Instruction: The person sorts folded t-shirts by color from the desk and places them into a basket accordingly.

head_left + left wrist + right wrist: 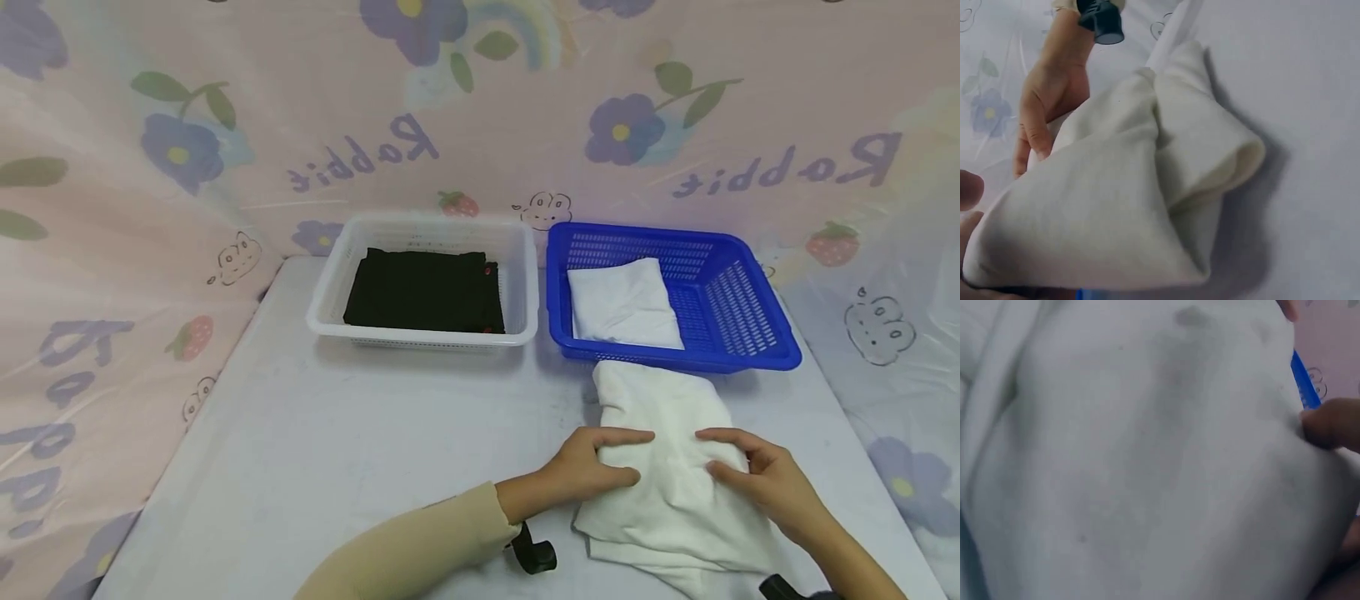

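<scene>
A white folded garment (pixel 667 492) lies on the table, its layers loose and uneven at the near end. My left hand (pixel 581 467) grips its left side, thumb and index finger on top, the other fingers hidden at the edge. On the opposite side my right hand (pixel 780 487) holds the right edge, thumb and index finger on the fabric. A rolled fold of the garment (pixel 1104 206) bulges in the left wrist view, with the right hand (pixel 1054 94) beyond it. In the right wrist view a thumb (pixel 1332 425) presses into the white fabric (pixel 1147 462).
Just beyond the garment stands a blue basket (pixel 750 354) with a folded white cloth (pixel 622 304) inside. Left of it, a white basket (pixel 322 317) contains folded black clothing (pixel 423 292). A patterned curtain (pixel 510 142) hangs behind the white-covered table (pixel 300 467).
</scene>
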Demonstrator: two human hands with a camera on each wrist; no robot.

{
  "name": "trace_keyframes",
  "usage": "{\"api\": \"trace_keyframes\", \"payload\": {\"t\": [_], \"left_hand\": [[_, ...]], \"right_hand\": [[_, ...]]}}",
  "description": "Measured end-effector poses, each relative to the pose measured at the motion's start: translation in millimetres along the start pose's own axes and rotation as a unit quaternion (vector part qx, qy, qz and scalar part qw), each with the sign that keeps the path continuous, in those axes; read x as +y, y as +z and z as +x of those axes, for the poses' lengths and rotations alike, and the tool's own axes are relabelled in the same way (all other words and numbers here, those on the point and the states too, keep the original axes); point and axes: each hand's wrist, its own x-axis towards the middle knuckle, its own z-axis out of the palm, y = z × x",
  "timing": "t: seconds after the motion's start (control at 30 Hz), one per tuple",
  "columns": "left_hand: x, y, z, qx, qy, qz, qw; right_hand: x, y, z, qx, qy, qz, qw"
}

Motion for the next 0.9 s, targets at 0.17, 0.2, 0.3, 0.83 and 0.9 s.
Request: {"api": "trace_keyframes", "payload": {"t": [0.17,0.2,0.3,0.83,0.9], "left_hand": [[10.8,-9.9,-9.6,0.014,0.03,0.017,0.9993],[12.7,-12.4,-11.8,0.014,0.035,0.019,0.9991],[18.0,-20.0,-19.4,0.008,0.05,0.019,0.9985],[49.4,-46.2,-29.3,0.02,0.138,0.012,0.9901],[52.2,-48.8,-27.6,0.022,0.137,0.002,0.9903]], "right_hand": [[-14.0,14.4,-8.0,0.005,0.001,0.081,0.997],[-17.0,16.5,-9.4,0.005,-0.003,0.098,0.995],[-27.0,21.1,-13.0,0.007,-0.02,0.121,0.992],[-80.0,3.9,-3.2,0.025,-0.089,0.057,0.994],[-84.5,0.4,0.0,0.026,-0.087,0.047,0.995]]}}
